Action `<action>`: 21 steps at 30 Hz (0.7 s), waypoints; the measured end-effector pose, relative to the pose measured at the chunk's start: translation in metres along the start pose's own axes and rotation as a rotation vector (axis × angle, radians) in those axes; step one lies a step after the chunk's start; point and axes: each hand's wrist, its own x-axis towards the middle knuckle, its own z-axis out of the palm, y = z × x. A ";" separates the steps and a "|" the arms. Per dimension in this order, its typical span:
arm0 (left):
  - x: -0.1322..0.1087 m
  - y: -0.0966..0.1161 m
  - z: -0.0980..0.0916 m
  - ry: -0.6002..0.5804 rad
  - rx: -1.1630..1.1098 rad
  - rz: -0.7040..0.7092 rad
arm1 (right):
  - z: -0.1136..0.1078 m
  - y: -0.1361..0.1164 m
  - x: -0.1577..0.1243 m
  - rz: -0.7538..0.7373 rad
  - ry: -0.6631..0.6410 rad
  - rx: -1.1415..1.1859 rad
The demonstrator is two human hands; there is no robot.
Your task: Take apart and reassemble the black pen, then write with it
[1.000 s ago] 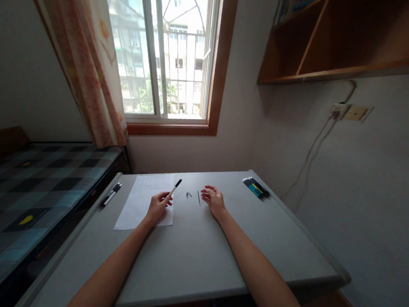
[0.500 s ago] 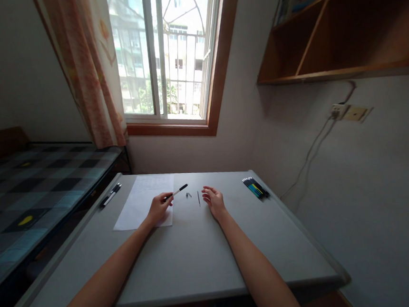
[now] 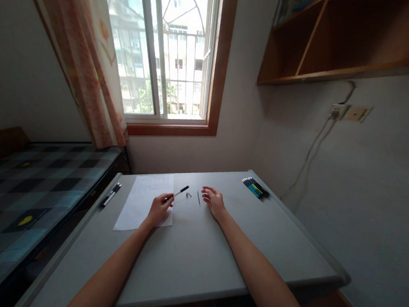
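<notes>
A left hand (image 3: 161, 208) is gripping a pen (image 3: 182, 191), which is slanting over the paper's (image 3: 137, 207) right edge; the right hand (image 3: 214, 201), loosely curled and ungripping, is hovering or resting beside a thin rod (image 3: 199, 199).

Right hand (image 3: 213, 201) loosely curled

Bright daylight reaches my remote feed through a sliding window (image 3: 158, 57) in a brown frame (image 3: 219, 71), its bars (image 3: 186, 71) standing before a pale building (image 3: 191, 49), while the white wall (image 3: 372, 186) stays dim. On the left I see a flowered curtain (image 3: 88, 77) beside a bed (image 3: 50, 186) with a checked cover. A light-topped table (image 3: 192, 259) stands below, and a wooden shelf unit (image 3: 361, 30) hangs above a wall socket (image 3: 339, 111) on my right.
</notes>
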 end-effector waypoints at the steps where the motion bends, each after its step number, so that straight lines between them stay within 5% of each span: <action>1: 0.000 0.000 0.000 -0.006 0.001 0.010 | 0.000 -0.001 0.000 0.000 0.001 -0.003; 21: -0.004 0.008 -0.001 -0.119 0.059 0.079 | 0.006 -0.001 -0.006 -0.065 -0.184 -0.108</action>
